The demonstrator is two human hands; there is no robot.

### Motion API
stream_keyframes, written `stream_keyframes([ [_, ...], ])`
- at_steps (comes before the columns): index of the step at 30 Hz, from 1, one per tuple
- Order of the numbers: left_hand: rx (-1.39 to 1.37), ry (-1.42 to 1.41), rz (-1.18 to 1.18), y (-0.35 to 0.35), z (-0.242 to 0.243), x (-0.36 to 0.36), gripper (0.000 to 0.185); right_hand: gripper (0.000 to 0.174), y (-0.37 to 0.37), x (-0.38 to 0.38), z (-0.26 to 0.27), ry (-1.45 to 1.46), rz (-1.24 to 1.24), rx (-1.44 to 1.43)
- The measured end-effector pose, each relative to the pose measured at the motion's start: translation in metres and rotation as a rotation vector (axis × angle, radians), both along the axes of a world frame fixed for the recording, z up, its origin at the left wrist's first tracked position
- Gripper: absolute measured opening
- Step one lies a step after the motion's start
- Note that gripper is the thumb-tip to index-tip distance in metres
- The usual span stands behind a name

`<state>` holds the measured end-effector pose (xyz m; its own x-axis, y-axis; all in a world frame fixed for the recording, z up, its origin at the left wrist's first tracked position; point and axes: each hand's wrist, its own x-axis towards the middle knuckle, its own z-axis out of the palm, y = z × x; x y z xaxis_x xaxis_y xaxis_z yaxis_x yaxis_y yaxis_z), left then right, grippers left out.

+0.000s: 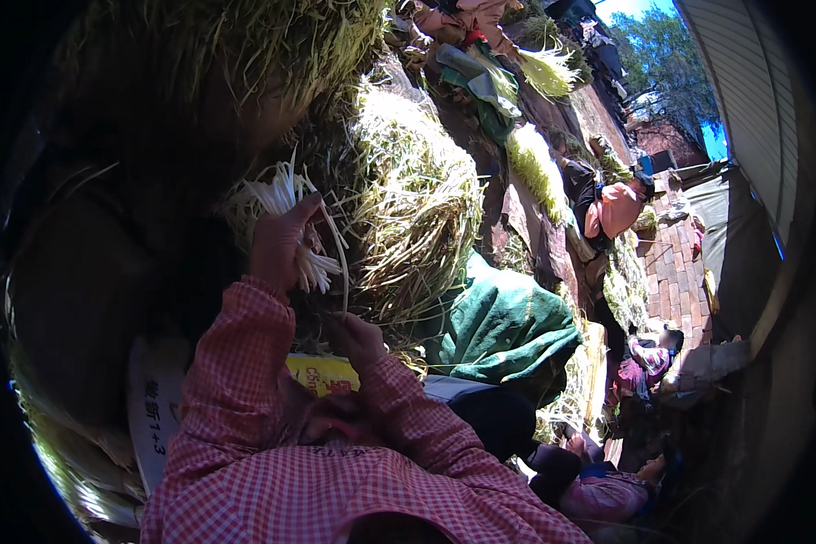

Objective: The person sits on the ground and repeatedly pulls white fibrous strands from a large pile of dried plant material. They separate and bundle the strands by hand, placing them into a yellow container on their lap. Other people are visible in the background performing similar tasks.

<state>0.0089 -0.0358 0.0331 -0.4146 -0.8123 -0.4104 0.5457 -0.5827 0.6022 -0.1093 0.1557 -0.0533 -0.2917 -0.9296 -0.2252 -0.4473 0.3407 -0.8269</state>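
Note:
My left hand (282, 245) is closed around a bunch of pale plant stalks (279, 192), whose white ends spread out above and below the fist. One longer stalk (344, 268) curves down from the bunch to my right hand (360, 340), whose fingers pinch its lower end. Right of both hands lies a large heap of yellow-green stalks (415, 204). A yellow printed bag (323, 372) shows beneath my forearms. Both my sleeves are red-and-white checked.
More stalks hang at the top left (279, 47). A green cloth (510, 323) covers something right of my hands. Several people work nearby, one in an orange top (617, 209), another seated low at right (605, 486). Brick paving (676, 272) lies beyond, beside a pale ribbed panel (748, 88).

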Motion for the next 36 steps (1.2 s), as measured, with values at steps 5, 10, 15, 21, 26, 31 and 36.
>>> stream_keyframes([
  [5, -0.211, -0.231, -0.323, 0.036, 0.004, -0.010, 0.032, 0.024, -0.040, 0.001, 0.082, -0.049, -0.082, -0.140],
  [10, -0.158, -0.096, -0.204, 0.029, -0.033, -0.018, 0.023, 0.026, -0.062, -0.053, 0.054, 0.302, -0.002, -0.002],
  [15, 0.011, -0.046, -0.138, 0.019, -0.007, -0.022, 0.026, 0.038, -0.071, -0.180, 0.002, 0.502, -0.549, -0.084],
  [21, 0.015, 0.010, -0.125, 0.016, -0.012, -0.028, 0.026, 0.042, -0.086, -0.203, -0.005, 0.578, -0.597, 0.076],
  [26, 0.066, 0.064, -0.090, 0.014, -0.008, -0.021, 0.025, 0.025, -0.038, -0.117, -0.017, -0.262, -0.614, -0.103],
  [31, 0.136, 0.129, -0.111, 0.012, -0.002, -0.023, 0.024, 0.024, 0.007, -0.047, -0.002, -0.561, -0.457, -0.049],
  [36, 0.120, 0.152, -0.020, 0.005, 0.002, -0.001, 0.022, 0.018, -0.011, -0.027, 0.167, -0.060, -0.305, -0.593],
])
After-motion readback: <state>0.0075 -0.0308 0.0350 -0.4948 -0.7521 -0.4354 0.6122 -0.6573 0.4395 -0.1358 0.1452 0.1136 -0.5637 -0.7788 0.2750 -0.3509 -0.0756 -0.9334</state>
